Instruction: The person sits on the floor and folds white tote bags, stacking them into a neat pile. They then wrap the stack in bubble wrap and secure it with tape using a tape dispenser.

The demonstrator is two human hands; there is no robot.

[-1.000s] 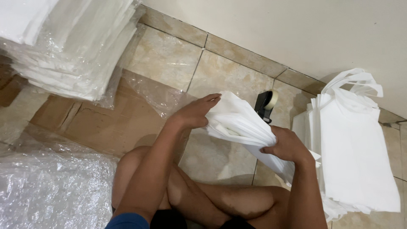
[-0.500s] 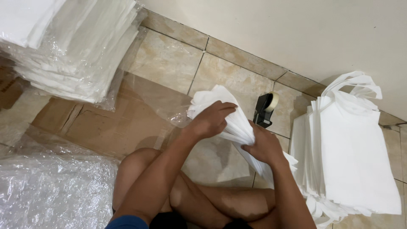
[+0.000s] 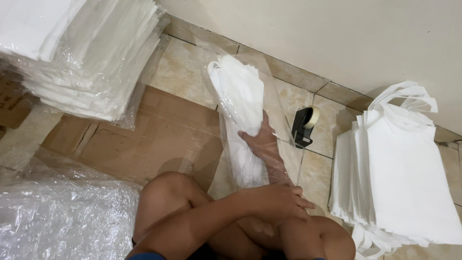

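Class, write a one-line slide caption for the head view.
Right hand inside clear plastic sleeve pushing folded white bags.
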